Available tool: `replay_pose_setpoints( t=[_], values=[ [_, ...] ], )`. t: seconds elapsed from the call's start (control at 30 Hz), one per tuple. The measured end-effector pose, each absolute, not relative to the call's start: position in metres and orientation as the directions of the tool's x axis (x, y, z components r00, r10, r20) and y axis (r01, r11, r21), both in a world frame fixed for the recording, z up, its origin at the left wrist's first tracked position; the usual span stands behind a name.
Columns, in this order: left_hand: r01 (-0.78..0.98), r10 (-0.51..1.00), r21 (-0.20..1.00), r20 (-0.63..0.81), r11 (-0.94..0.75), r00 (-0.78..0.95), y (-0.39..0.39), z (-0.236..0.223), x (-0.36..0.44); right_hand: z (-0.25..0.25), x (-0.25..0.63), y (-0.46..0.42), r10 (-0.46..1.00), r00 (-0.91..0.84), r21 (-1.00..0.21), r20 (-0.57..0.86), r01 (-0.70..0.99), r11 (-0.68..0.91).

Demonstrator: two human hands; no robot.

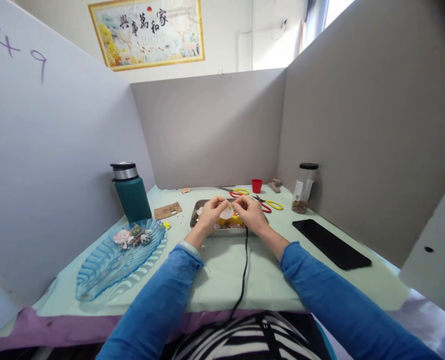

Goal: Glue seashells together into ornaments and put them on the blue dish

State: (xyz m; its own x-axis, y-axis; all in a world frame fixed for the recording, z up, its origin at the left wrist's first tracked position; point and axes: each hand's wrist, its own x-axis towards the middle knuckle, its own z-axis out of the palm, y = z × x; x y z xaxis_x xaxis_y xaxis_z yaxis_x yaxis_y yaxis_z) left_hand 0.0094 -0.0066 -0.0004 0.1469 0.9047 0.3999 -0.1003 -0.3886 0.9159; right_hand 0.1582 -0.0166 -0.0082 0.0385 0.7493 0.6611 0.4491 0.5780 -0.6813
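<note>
Both forearms (pixel 275 243), in blue sleeves (pixel 153 300), cross the near edge of the counter (pixel 215 280), angling inward; left hand (pixel 212 215) and right hand (pixel 251 213) nearly meet, thumbs and fingers pinched.

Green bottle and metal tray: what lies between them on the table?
In the head view, a flat brown card lies between the green bottle and the metal tray, with a small yellow piece just nearer the camera.
</note>
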Motion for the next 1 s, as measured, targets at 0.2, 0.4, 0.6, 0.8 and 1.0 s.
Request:
replay_pose_setpoints(
  t=[0.2,0.4,0.6,0.8,1.0],
  values=[
    [-0.087,0.912,0.918,0.395,-0.387,0.112,-0.0032,-0.0029,0.01,-0.0117,0.1563,-0.0147,0.714,-0.011,-0.632,0.7,0.455,0.627],
    [-0.055,0.899,0.908,0.418,-0.414,0.128,-0.0003,-0.0061,0.0098,-0.0135,0.1566,-0.015,0.693,-0.043,-0.597,0.719,0.472,0.649],
    [-0.072,0.9,0.911,0.413,-0.407,0.136,-0.0009,-0.006,0.0095,-0.0111,0.1578,-0.0154,0.695,-0.059,-0.603,0.716,0.447,0.66],
    [-0.113,0.897,0.917,0.398,-0.383,0.192,-0.0016,-0.0053,0.0102,-0.0095,0.1593,-0.0159,0.719,-0.028,-0.645,0.694,0.421,0.638],
    [-0.13,0.914,0.922,0.382,-0.365,0.141,0.0003,-0.0061,0.0107,-0.0131,0.1593,-0.0132,0.691,-0.033,-0.616,0.722,0.423,0.665]
  ],
)
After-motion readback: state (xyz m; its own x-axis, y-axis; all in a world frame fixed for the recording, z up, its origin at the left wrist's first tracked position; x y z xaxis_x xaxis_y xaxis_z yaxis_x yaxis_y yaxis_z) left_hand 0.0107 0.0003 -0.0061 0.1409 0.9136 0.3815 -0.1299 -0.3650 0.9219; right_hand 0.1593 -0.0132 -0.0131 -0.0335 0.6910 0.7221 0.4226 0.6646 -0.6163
